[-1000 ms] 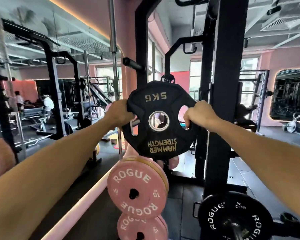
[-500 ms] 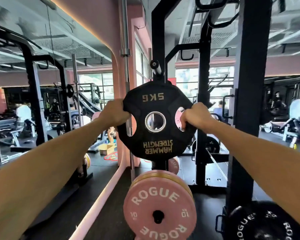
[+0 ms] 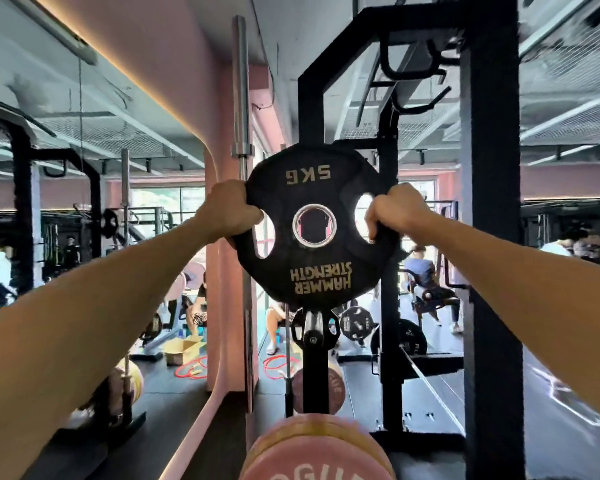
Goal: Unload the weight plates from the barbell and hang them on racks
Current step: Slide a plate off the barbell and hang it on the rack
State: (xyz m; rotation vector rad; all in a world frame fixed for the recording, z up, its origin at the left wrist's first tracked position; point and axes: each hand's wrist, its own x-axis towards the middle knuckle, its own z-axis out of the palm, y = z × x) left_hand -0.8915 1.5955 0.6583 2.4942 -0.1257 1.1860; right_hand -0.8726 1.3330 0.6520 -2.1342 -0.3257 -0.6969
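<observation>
Your left hand (image 3: 227, 211) and right hand (image 3: 394, 211) grip the plate (image 3: 314, 268) at 9 and 3 o'clock, raised before the rack (image 3: 312, 98). It's stiff, probably light; keep hold through those cut-outs.

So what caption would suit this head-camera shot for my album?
Both hands, left and right, grip an upside-down black 5 kg plate before a black rack upright.

Black 5 kg plate (image 3: 314, 233) upright, upside down, before rack upright (image 3: 310, 109).
</observation>
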